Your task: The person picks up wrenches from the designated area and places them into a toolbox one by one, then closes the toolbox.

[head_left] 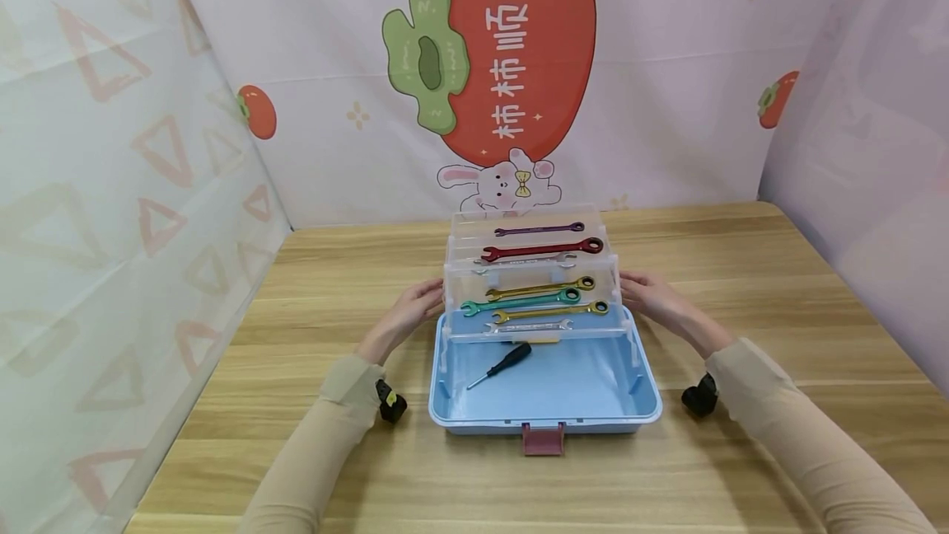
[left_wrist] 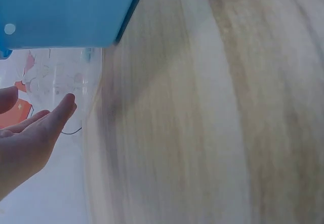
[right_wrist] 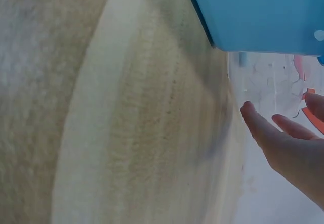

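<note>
A light blue toolbox (head_left: 544, 427) stands unfolded on the table, its clear tiered trays (head_left: 460, 225) raised at the back. Purple (head_left: 539, 229), red (head_left: 541, 250), teal (head_left: 519, 302) and gold (head_left: 552, 311) combination wrenches lie in the trays, along with silver ones (head_left: 530, 326). In the blue base rests a black-handled screwdriver (head_left: 511, 357). My left hand (head_left: 413, 307) is at the left side of the trays, fingers extended, the fingertips partly hidden behind them. At the opposite side, my right hand (head_left: 656, 297) reaches in likewise. Both wrist views show loosely spread fingers beside the toolbox, gripping nothing.
The toolbox's dark pink latch (head_left: 544, 439) hangs down at the front. Wood-grain tabletop (head_left: 319, 270) extends around the box. Behind it hangs a printed cloth (head_left: 334, 39) with a persimmon and a rabbit, and more cloth covers both sides.
</note>
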Demonstrator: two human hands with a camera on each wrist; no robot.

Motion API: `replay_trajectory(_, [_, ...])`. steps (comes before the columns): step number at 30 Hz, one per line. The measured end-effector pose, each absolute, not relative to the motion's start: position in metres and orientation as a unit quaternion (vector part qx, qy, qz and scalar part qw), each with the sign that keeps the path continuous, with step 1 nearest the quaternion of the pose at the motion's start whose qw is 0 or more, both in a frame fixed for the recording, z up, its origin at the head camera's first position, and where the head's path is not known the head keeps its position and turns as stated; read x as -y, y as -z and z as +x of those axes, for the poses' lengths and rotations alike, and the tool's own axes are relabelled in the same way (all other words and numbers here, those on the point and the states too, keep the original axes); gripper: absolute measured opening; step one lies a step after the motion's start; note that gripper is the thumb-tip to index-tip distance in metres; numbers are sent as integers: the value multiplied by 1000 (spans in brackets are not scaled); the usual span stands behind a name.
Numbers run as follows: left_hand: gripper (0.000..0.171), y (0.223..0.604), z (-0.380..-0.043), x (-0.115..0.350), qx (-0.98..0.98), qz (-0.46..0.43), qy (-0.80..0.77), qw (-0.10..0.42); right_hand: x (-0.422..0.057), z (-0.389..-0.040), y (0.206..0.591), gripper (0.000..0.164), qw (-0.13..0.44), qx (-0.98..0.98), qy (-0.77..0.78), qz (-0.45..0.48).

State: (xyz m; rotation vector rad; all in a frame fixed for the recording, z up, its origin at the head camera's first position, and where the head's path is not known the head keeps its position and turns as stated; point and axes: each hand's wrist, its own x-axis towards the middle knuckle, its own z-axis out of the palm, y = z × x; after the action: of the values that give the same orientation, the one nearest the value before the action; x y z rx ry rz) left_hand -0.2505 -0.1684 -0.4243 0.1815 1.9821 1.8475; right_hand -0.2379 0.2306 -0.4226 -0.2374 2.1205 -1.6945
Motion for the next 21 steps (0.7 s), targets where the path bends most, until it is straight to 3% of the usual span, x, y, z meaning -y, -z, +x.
replay_trajectory(9, [42, 430, -254, 163, -718, 64, -663, 202, -228, -241, 429, 51, 209, -713, 666, -65])
replay_trajectory(21, [42, 432, -257, 164, -709, 21, -677, 197, -229, -243, 425, 55, 229, -646, 728, -3])
